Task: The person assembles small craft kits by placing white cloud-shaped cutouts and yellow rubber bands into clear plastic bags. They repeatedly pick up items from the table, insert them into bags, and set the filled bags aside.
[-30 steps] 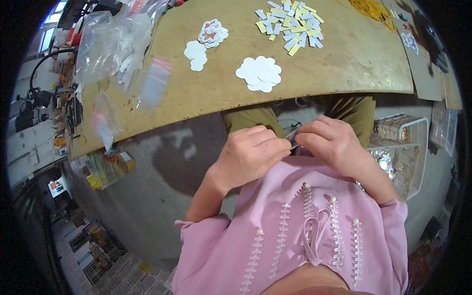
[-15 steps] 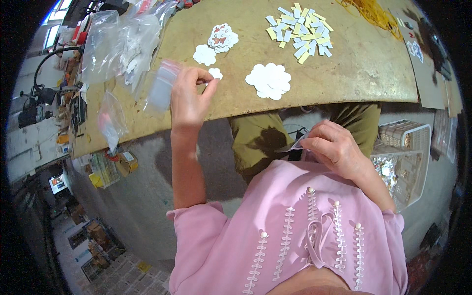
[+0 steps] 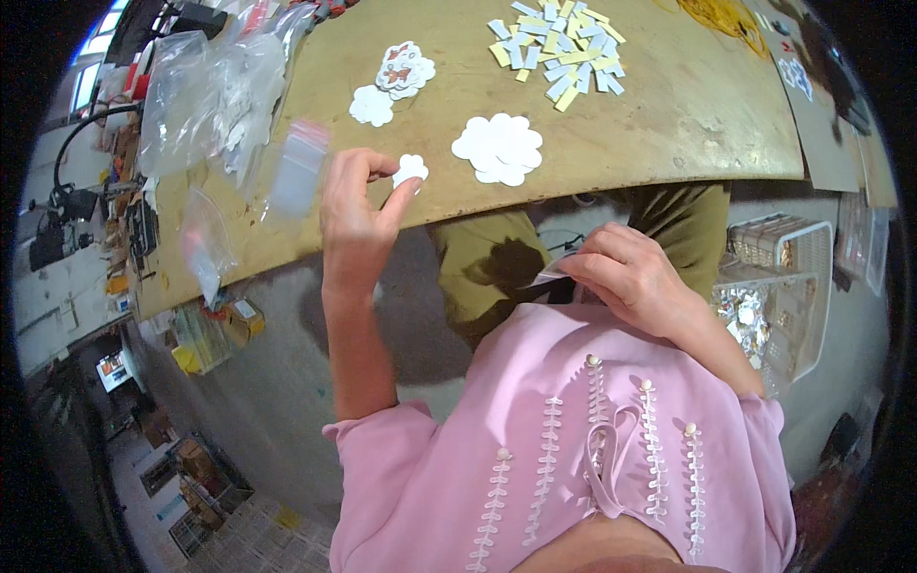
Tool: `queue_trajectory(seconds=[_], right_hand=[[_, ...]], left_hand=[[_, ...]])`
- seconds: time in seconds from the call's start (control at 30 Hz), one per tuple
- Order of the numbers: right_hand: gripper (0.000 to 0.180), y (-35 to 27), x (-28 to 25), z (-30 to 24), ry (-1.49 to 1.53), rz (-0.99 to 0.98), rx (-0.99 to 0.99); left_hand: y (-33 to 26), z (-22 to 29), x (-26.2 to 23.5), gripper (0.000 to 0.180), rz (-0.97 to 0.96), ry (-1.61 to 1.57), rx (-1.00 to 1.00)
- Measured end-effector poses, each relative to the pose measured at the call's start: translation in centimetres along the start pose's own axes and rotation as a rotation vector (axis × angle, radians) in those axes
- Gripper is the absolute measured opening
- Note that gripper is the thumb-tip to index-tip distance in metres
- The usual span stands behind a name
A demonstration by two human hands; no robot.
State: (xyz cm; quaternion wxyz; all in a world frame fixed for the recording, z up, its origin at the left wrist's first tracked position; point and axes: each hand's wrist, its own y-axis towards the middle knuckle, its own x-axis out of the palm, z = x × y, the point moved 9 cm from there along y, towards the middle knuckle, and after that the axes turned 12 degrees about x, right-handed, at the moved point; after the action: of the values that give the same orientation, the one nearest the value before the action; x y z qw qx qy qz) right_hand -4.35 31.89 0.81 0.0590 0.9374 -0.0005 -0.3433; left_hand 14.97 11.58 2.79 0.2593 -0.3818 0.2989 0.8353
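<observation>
The left hand (image 3: pixel 358 210) was at the front edge of the counter (image 3: pixel 688 129), its thumb lapping over the lower rim of a small white scalloped cutout (image 3: pixel 411 168) and its index fingertip at the left side; the gap was narrow, though whether the fingers gripped the cutout could not be told. The right hand (image 3: pixel 621 272), above the lap, had its fingers closed on a thin translucent plastic piece (image 3: pixel 550 277). Larger white scalloped cutouts (image 3: pixel 497 145) lay piled to the right, with clear plastic bags (image 3: pixel 295 177) left of the left hand
</observation>
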Motion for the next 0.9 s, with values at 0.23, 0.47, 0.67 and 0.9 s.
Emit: queue_trajectory(seconds=[0.23, 0.47, 0.67, 0.9], right_hand=[[0.031, 0.3, -0.8, 0.1, -0.035, 0.066, -0.021], [0.026, 1.0, -0.9, -0.5, -0.09, 0.119, -0.04], [0.026, 1.2, -0.9, -2.6, -0.187, 0.142, -0.131], [0.024, 0.9, -0.7, -2.9, -0.127, 0.138, -0.142]], left_hand=[[-1.8, 4.7, 1.1, 0.05, -0.022, 0.348, 0.277], [-4.7, 5.4, 1.0, 0.027, 0.231, 0.211, 0.467], [-4.9, 8.8, 1.3, 0.019, 0.235, -0.25, 0.086], [-4.3, 13.2, 4.0, 0.033, 0.142, -0.212, 0.421]])
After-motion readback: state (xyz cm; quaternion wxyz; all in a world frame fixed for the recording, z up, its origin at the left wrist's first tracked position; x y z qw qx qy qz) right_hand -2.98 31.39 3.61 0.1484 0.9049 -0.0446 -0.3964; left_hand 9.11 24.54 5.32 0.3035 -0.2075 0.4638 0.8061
